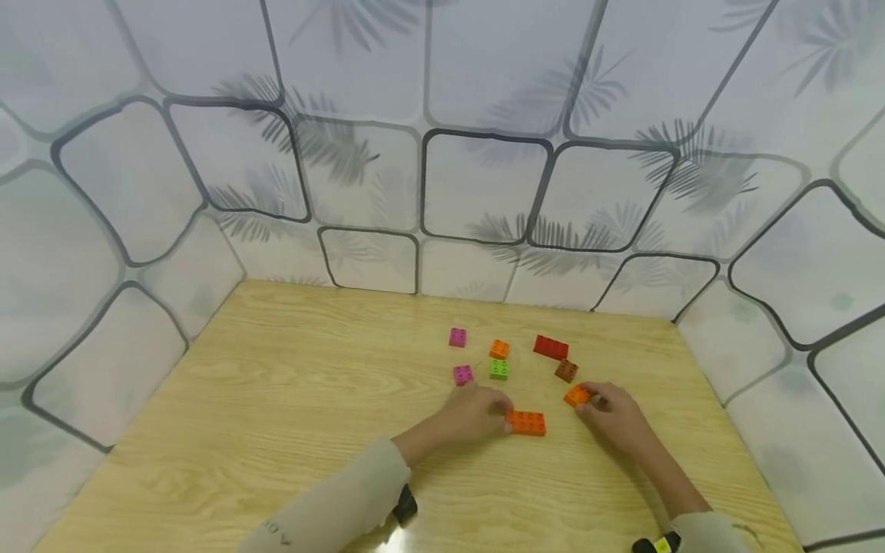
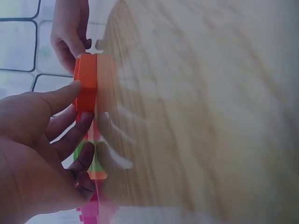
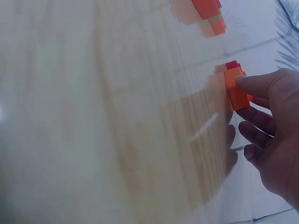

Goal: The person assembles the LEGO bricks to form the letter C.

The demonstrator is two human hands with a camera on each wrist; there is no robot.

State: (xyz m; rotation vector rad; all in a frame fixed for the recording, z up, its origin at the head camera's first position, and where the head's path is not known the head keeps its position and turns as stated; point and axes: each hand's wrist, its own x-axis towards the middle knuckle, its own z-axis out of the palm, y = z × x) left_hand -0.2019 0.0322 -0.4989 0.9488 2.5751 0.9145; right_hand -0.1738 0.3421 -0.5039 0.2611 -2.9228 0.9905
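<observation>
My left hand [image 1: 473, 415] pinches the left end of a long orange-red toy brick [image 1: 528, 422], which lies studs up on the table. In the left wrist view, the thumb is on the near face of this long brick [image 2: 87, 86] and the other fingers are bent beside it. To the right, my right hand [image 1: 618, 418] holds a small orange brick [image 1: 575, 395] between thumb and fingers. The right wrist view shows the thumb on the side of that small brick [image 3: 236, 88], low over the tabletop. A gap separates the two held bricks.
Beyond the hands lie two pink bricks, one [image 1: 458, 337] farther back and one [image 1: 462, 375] by the left hand. Near them are an orange brick [image 1: 499, 349], a green brick [image 1: 498, 369], a red brick [image 1: 551, 347] and a brown brick [image 1: 566, 371]. Patterned walls [image 1: 470, 265] border the wooden table [image 1: 290, 399].
</observation>
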